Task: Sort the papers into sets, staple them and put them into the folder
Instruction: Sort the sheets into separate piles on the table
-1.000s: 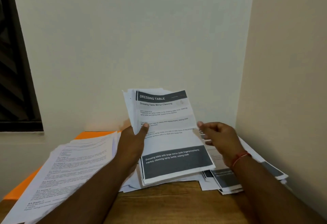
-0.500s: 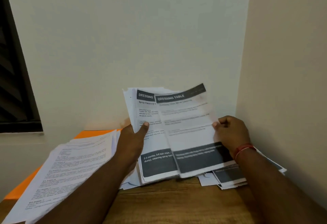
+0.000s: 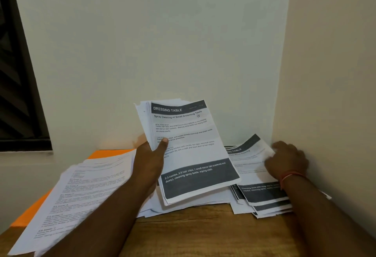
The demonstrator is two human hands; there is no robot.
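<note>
Beside the wall (image 3: 325, 73), right hand (image 3: 286, 160) grips sheet (image 3: 250, 162); left hand (image 3: 149, 161) grips stack (image 3: 191, 151).

The left hand (image 3: 149, 161) grips a stack (image 3: 189, 151) of papers, tilted up over the wooden table (image 3: 193, 232), thumb across the top page headed "DRESSING TABLE". The right hand (image 3: 286, 159), a red thread (image 3: 291, 176) at its wrist, curls its fingers on the right edge of a sheet (image 3: 250, 163) lying atop a pile (image 3: 264, 197) beside the side wall (image 3: 325, 94). At left, text pages (image 3: 81, 191) lie over an orange folder (image 3: 30, 210).
</note>
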